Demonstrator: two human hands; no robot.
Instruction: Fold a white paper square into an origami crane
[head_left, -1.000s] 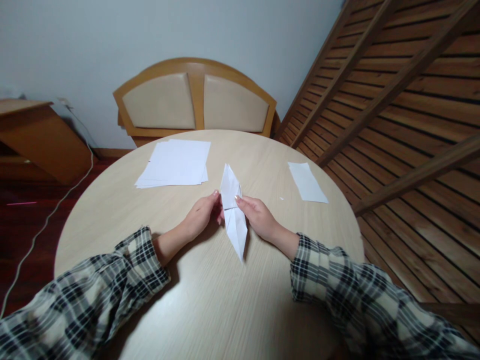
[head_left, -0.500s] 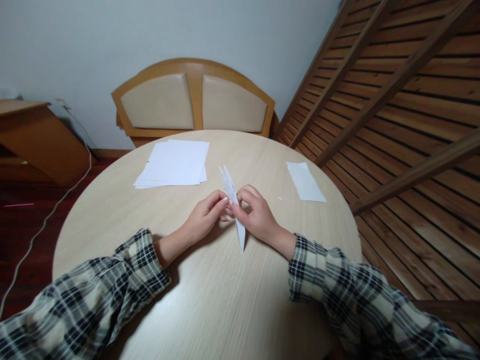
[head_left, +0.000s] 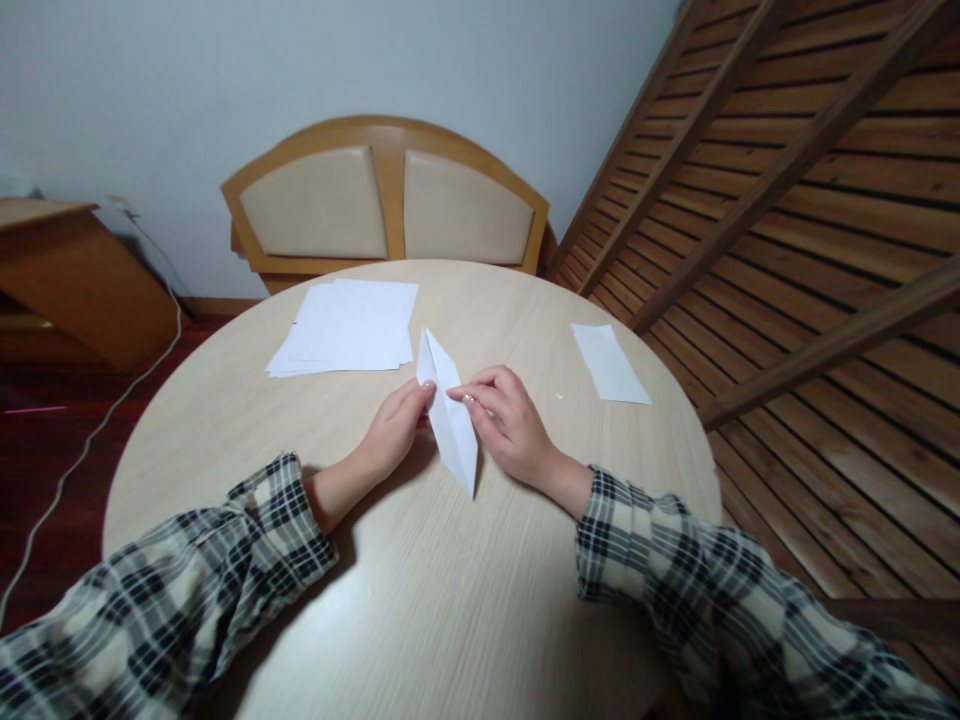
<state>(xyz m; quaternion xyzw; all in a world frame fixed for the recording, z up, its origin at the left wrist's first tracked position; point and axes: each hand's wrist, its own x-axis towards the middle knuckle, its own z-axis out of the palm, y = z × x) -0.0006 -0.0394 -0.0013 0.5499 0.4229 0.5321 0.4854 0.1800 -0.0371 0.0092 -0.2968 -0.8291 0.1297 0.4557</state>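
Note:
A folded sheet of white paper (head_left: 454, 430), long and narrow with pointed ends and a crease down its length, is held tilted above the middle of the table. My left hand (head_left: 396, 424) pinches its left edge, thumb on the near face and the other fingers behind it. On the other side, my right hand (head_left: 511, 424) has its index finger on the paper's face near the middle crease. The right thumb lies close beneath that finger, at the paper's right edge; whether it grips the paper is hard to make out.
A stack of white sheets (head_left: 349, 325) lies at the back left of the round wooden table (head_left: 405, 600). To the right are a narrow white paper strip (head_left: 612, 364) and a tiny scrap (head_left: 559, 397). A headboard (head_left: 390, 190) stands behind; wooden slats (head_left: 810, 250) slope down on the right.
The folded paper has turned from nearly edge-on to show its broad face. My left hand has shifted left along with it, and my right index finger has extended onto the face.

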